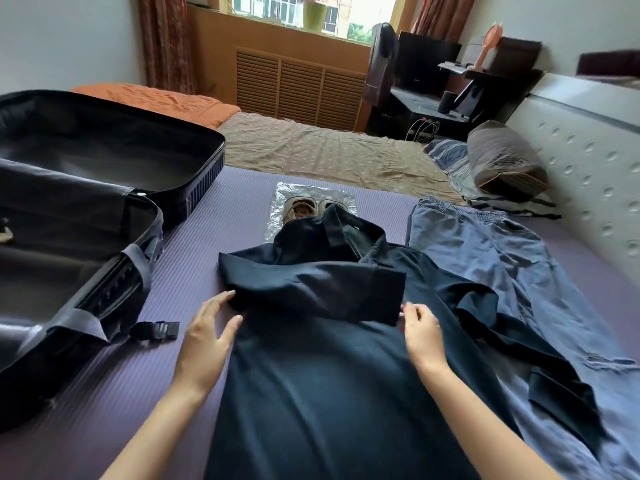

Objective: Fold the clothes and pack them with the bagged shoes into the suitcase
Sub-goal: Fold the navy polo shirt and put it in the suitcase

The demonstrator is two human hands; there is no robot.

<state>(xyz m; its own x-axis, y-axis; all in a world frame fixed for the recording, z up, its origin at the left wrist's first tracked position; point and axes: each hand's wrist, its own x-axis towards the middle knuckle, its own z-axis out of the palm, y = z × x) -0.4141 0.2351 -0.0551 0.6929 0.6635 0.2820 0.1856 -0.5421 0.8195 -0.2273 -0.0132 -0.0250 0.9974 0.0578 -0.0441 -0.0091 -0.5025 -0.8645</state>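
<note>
Two hands: I am steadying shirt with left hand and right hand, fingers wide.
Risk: bunched fold slipping undone.

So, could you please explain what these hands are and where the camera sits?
No machine here: a person works with bare hands, filmed by a camera on their head looking down. On the purple mat lies a dark navy shirt, one sleeve folded across. The left hand touches the fold; the fingers of the right hand touch the sleeve edge, though whether they pinch it is unclear. Beyond lie beige shoes in a clear plastic bag, light blue jeans on the right, an open black suitcase on the left.
</note>
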